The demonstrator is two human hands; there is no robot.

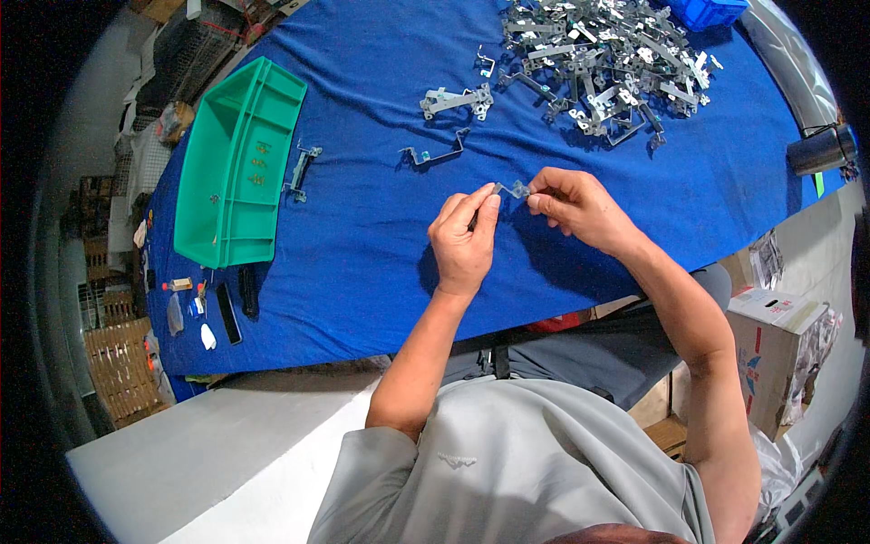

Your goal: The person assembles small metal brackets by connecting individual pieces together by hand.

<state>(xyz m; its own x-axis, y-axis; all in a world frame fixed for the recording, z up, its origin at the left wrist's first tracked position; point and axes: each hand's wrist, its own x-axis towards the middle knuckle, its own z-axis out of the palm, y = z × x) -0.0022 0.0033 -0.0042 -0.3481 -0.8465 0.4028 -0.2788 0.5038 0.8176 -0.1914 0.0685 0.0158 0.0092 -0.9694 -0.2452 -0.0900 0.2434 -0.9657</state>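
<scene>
Between my two hands, above the blue cloth, is a small bent metal bracket (514, 189). My left hand (464, 238) pinches its left end between thumb and fingers. The fingers of my right hand (577, 207) close on its right end. Just beyond my left hand lies a loose bent bracket (437, 156) on the cloth. Farther off, several metal pieces lie together as a bracket group (453, 102). A large heap of grey metal brackets (603, 68) covers the far right of the table.
A green plastic bin (237, 168) with small brass-coloured parts stands at the left, a bracket (302, 172) beside it. A black phone-like slab (228, 314) lies near the front left edge. A dark cylinder (820, 150) and a blue tray (709, 13) sit at the right. A cardboard box (770, 344) stands below.
</scene>
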